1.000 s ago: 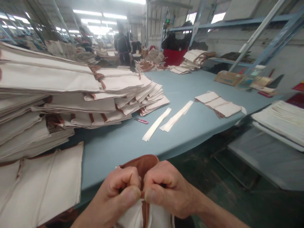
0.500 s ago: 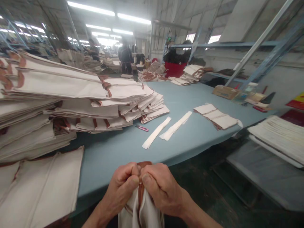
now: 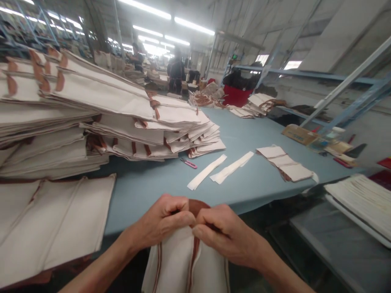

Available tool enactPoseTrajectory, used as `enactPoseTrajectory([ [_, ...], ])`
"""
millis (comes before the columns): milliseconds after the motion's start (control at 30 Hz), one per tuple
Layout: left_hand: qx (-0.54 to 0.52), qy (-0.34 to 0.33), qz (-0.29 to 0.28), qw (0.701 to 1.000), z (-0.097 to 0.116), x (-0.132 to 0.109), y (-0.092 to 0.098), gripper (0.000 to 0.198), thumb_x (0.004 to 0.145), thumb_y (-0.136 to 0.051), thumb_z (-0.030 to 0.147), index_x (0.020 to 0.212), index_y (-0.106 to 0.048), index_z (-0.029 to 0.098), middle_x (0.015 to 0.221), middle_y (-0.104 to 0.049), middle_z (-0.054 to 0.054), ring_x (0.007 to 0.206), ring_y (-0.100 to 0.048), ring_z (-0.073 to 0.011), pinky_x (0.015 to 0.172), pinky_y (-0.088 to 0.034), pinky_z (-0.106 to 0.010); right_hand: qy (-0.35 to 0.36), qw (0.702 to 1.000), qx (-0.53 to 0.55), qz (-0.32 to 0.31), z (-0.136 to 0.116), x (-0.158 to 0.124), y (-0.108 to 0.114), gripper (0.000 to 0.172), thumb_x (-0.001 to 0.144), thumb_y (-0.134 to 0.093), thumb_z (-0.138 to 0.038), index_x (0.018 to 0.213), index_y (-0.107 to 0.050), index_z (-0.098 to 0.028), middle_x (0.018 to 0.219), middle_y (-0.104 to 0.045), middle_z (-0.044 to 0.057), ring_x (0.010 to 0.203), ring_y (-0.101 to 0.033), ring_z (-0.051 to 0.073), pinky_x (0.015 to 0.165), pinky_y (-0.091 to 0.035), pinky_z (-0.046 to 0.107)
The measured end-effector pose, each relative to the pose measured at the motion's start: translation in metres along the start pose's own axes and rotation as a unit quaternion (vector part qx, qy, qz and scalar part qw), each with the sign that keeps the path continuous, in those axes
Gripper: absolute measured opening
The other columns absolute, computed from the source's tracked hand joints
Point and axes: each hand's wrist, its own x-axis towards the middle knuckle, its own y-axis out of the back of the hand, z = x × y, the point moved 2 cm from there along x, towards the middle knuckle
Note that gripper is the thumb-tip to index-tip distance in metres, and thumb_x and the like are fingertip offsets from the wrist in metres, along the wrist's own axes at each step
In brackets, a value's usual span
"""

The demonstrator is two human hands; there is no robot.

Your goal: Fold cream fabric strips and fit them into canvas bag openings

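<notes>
Between my two hands hangs a cream fabric piece (image 3: 176,260) with brown-edged seams, at the near edge of the table. My left hand (image 3: 169,215) pinches its top edge left of the middle seam. Just to the right, my right hand (image 3: 221,230) is closed on the same edge, thumb pressed near the seam. A brown strap or flap (image 3: 199,206) curves up behind my fingers. The lower part of the piece runs out of view at the bottom.
Tall stacks of cream fabric pieces (image 3: 104,93) fill the left. On the blue-green table (image 3: 165,181) lie pink-handled thread snips (image 3: 188,163), white strips (image 3: 207,172) and a small seamed piece (image 3: 285,162). A grey surface with stacked sheets (image 3: 362,199) stands right. A person (image 3: 176,73) stands far back.
My hands have moved slightly apart and up, and the fabric piece is spread wider, with more of its panels showing. The view has shifted a little to the left.
</notes>
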Motion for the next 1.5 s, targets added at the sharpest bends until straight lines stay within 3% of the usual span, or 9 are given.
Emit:
enactPoseTrajectory([
  [100,0.015,0.002,-0.035,0.999,0.018,-0.001,0.003,0.058,0.106,-0.039,0.064,0.064,-0.034,0.024,0.062,-0.032,0.007,0.058,-0.029,-0.0130,0.058,-0.029,-0.029,-0.050,0.995,-0.030,-0.076,-0.009,-0.002,0.006,0.027,0.101,-0.057,-0.019,0.075,-0.055,-0.020,0.069,-0.054,-0.005,0.060,-0.045,0.009,0.059,-0.034,0.022],
  [300,0.066,0.040,-0.086,0.993,0.034,-0.003,0.019,0.078,0.101,-0.015,0.082,0.073,-0.053,0.021,0.070,-0.049,0.003,0.065,-0.041,-0.0159,0.065,-0.036,-0.029,0.016,0.998,-0.064,-0.001,-0.027,-0.021,0.017,0.027,0.101,-0.056,-0.019,0.075,-0.056,-0.021,0.062,-0.054,-0.005,0.055,-0.048,0.010,0.056,-0.035,0.023],
  [400,0.083,0.065,-0.071,0.992,0.032,-0.010,0.028,0.073,0.106,-0.016,0.074,0.076,-0.055,0.021,0.073,-0.049,0.003,0.068,-0.042,-0.0165,0.064,-0.036,-0.028,-0.003,0.994,-0.092,0.058,-0.025,-0.039,0.028,0.029,0.104,-0.054,-0.025,0.075,-0.057,-0.021,0.063,-0.056,-0.004,0.055,-0.052,0.011,0.056,-0.037,0.023],
  [533,0.095,0.077,-0.112,0.986,0.037,-0.020,0.020,0.055,0.111,-0.026,0.052,0.077,-0.056,0.021,0.075,-0.053,0.003,0.069,-0.048,-0.0159,0.064,-0.040,-0.026,-0.086,0.987,-0.110,0.083,-0.003,-0.056,0.039,0.030,0.104,-0.052,-0.025,0.075,-0.058,-0.020,0.065,-0.058,-0.003,0.058,-0.054,0.011,0.056,-0.040,0.022],
  [700,0.235,0.084,-0.089,0.964,0.041,-0.022,0.007,0.012,0.093,-0.053,0.027,0.088,-0.063,0.024,0.081,-0.063,0.004,0.077,-0.059,-0.0170,0.074,-0.043,-0.025,-0.138,0.983,-0.113,0.052,0.023,-0.058,0.036,0.030,0.108,-0.048,-0.028,0.083,-0.061,-0.018,0.073,-0.063,0.000,0.066,-0.057,0.014,0.063,-0.044,0.024],
  [1033,0.259,0.079,-0.137,0.953,0.040,-0.022,0.005,0.023,0.107,-0.050,0.036,0.092,-0.065,0.028,0.087,-0.069,0.006,0.085,-0.065,-0.0144,0.076,-0.046,-0.019,-0.087,0.989,-0.114,0.041,0.031,-0.045,0.024,0.017,0.098,-0.048,-0.015,0.094,-0.064,-0.019,0.092,-0.070,0.005,0.085,-0.062,0.018,0.081,-0.046,0.030],
  [1133,0.260,0.066,-0.150,0.952,0.047,-0.027,0.005,0.022,0.109,-0.048,0.038,0.099,-0.066,0.031,0.091,-0.070,0.007,0.086,-0.065,-0.0127,0.077,-0.047,-0.016,-0.024,0.995,-0.074,0.057,0.016,-0.040,0.013,0.011,0.096,-0.056,-0.027,0.093,-0.064,-0.020,0.091,-0.072,0.004,0.084,-0.064,0.019,0.082,-0.046,0.032],
  [1300,0.287,0.052,-0.129,0.948,0.058,-0.031,-0.001,0.016,0.108,-0.052,0.034,0.100,-0.065,0.032,0.089,-0.068,0.007,0.081,-0.065,-0.0126,0.074,-0.048,-0.017,0.066,0.992,-0.047,0.092,0.004,-0.026,0.000,0.041,0.096,-0.067,-0.059,0.086,-0.061,-0.020,0.077,-0.065,-0.001,0.068,-0.057,0.014,0.068,-0.041,0.028],
  [1500,0.313,0.060,-0.074,0.945,0.056,-0.038,-0.016,0.017,0.099,-0.051,0.020,0.092,-0.065,0.028,0.088,-0.072,0.005,0.082,-0.067,-0.0141,0.077,-0.047,-0.023,0.006,0.996,0.085,0.011,0.016,-0.018,0.000,0.046,0.088,-0.078,-0.061,0.080,-0.058,-0.019,0.067,-0.054,-0.007,0.059,-0.048,0.010,0.059,-0.036,0.022],
])
